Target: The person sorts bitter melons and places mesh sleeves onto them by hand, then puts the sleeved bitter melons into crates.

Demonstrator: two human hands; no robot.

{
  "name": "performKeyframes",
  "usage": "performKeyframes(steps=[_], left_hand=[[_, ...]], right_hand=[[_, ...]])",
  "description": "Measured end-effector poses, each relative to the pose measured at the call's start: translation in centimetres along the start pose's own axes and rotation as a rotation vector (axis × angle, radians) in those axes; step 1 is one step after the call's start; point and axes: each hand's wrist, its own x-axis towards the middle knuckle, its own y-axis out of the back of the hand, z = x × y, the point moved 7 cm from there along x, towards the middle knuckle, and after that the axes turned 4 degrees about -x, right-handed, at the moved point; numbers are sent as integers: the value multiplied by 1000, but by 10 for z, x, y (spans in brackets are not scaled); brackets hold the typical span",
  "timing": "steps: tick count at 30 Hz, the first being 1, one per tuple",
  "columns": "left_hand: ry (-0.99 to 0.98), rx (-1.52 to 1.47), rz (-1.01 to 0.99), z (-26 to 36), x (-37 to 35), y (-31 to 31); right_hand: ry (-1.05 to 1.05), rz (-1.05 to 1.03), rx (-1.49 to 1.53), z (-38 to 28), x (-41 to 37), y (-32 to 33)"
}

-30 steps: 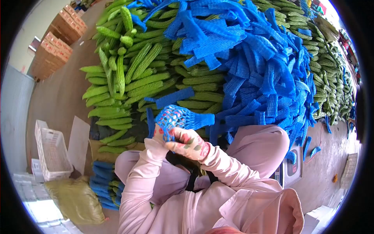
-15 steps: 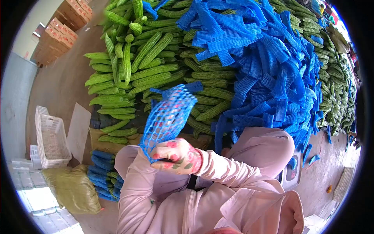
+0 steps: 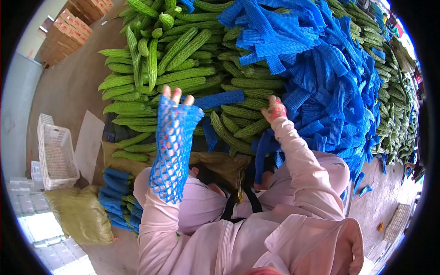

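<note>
Blue foam mesh sleeve (image 3: 172,156): pulled over my left hand (image 3: 176,110) and forearm, fingertips protruding, spread.
Right hand (image 3: 275,110): resting on green ridged bitter gourds (image 3: 243,112), well apart from left; grip indiscernible.

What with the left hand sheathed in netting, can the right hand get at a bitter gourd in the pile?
Probably yes: the right hand rests on the bitter gourds at the pile's near edge, nothing between; the blue net sleeve covers only the left hand.

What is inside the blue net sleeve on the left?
The left hand fills the net; its fingers poke out on top. The mesh mostly hides the palm and wrist.
</note>
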Motion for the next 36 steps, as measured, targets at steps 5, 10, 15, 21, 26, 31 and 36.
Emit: performKeyframes(steps=[5,10,15,21,26,31,36], left_hand=[[136,-273,-123,-17,-1,-37],[699,-794,-211,-18,-5,-48],[649,-1669,-29,9,-32,-61],[740,-1945,-184,40,-38,-49],[658,-2632,-322,55,-37,-58],[670,-1939,-41,41,-29,-18],[250,-1318,-182,72,-29,-4]], right_hand=[[-91,-308,-534,72,23,-45],[231,-551,-498,58,24,-47],[302,-307,-332,-56,-10,93],[164,-101,329,-66,-43,226],[160,-434,1301,-90,-63,143],[284,-89,1423,-99,-41,152],[187,-417,1798,-150,-81,151]])
